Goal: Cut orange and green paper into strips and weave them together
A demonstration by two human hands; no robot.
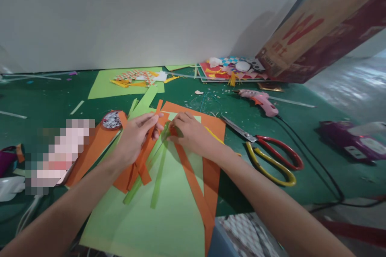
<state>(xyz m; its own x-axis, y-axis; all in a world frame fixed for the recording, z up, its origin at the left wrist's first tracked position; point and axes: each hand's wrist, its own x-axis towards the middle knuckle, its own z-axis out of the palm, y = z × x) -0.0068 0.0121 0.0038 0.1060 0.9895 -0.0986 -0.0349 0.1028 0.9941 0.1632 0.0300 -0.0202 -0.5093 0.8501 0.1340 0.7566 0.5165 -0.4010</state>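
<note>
My left hand (pixel 140 134) pinches orange paper strips (pixel 147 140) between thumb and fingers, above a light green paper sheet (pixel 144 225). Close beside it, my right hand (pixel 191 134) has its fingers curled round the upper end of a long orange paper strip (pixel 191 176). That strip slants down towards the near edge of the sheets. Narrow green strips (pixel 158 184) hang or lie between the two hands; where they meet the orange ones is hidden by my fingers. An orange paper sheet (pixel 214 176) shows from under the green one.
To the right lie scissors (pixel 255 138) with red and yellow handles, a pink glue gun (pixel 259 100) and a purple power strip (pixel 351 140). A paper bag (pixel 325 32) leans at the back right. Woven paper pieces (pixel 135 77) lie at the back; a blurred-out pink object (pixel 60 152) is left.
</note>
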